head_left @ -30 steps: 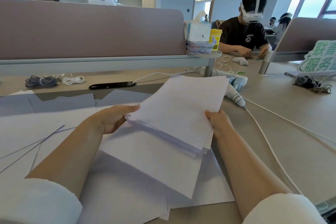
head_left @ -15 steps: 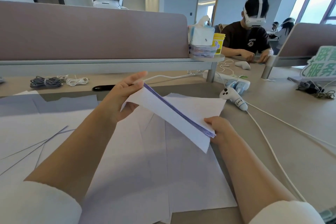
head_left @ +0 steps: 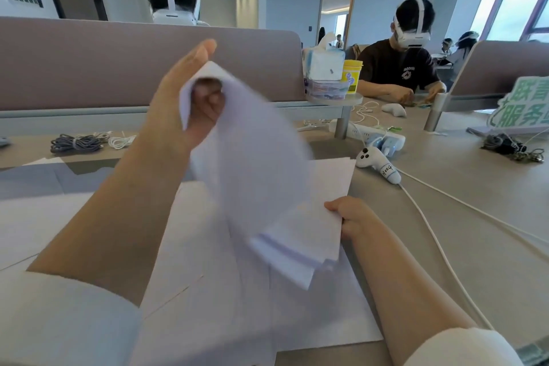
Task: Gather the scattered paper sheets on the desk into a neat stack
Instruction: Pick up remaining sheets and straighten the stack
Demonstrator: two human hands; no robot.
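A white sheaf (head_left: 261,187), blurred and bowed, is held tilted above the desk (head_left: 490,232); its upper corner is curled over and gripped by the left hand (head_left: 184,98), held high; its lower edge is pinched by the right hand (head_left: 353,217), close above the desk; more sheets (head_left: 222,306) are spread flat beneath.

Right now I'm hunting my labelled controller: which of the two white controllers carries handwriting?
The nearer controller, lying just right of the loose sheets, has black writing on its handle; the far controller, by the seated person, shows none.
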